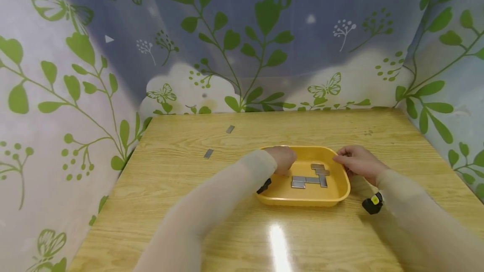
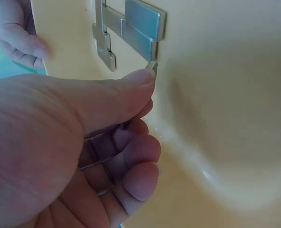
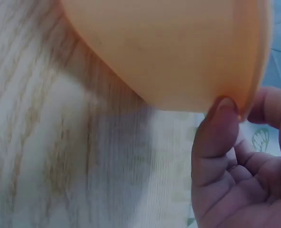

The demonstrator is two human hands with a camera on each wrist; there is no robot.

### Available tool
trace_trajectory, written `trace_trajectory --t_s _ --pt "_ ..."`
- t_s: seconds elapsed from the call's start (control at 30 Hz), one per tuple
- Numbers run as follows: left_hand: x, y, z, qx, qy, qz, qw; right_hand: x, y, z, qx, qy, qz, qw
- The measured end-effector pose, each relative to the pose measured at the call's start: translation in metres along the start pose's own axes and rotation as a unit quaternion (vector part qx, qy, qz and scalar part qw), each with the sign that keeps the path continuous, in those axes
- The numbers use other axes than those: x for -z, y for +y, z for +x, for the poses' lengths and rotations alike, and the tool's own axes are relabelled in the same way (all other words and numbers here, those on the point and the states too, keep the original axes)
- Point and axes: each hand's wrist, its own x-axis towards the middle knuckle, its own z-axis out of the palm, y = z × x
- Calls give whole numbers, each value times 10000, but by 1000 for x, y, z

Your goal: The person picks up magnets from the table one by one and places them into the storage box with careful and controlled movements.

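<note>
A yellow plastic tray [image 1: 302,201] stands on the wooden table, with several flat silver metal rectangles [image 1: 312,180] lying edge to edge on its floor in a bent chain. My left hand [image 1: 281,159] is inside the tray's left part. In the left wrist view, its thumb and forefinger pinch a small metal piece [image 2: 152,66], mostly hidden by the thumb, close to the end of the chain. My right hand [image 1: 361,163] holds the tray's right rim; in the right wrist view, the thumb [image 3: 218,126] presses the outer wall near the rim.
Two more metal rectangles, one nearer [image 1: 208,153] and one farther [image 1: 230,129], lie on the wooden table [image 1: 170,205] left of the tray. A leaf-patterned curtain [image 1: 234,53] hangs behind the table and along both sides.
</note>
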Motion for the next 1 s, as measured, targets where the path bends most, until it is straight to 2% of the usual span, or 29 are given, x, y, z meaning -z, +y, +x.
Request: trace_trajectory --t_s 0.17,0.43,0.73,1.0 --pt "-2 1 4 57 50 169 9998 -2 -3 3 4 26 -224 9997" --pt "-6 -3 8 336 70 -80 9994 -4 -6 3 -25 40 -230 9997" --pt "-11 -3 12 397 -69 300 9987 -5 -7 1 8 61 -173 9998" --pt "-14 -5 14 483 -109 87 9987 -5 -7 1 -6 42 -140 9999"
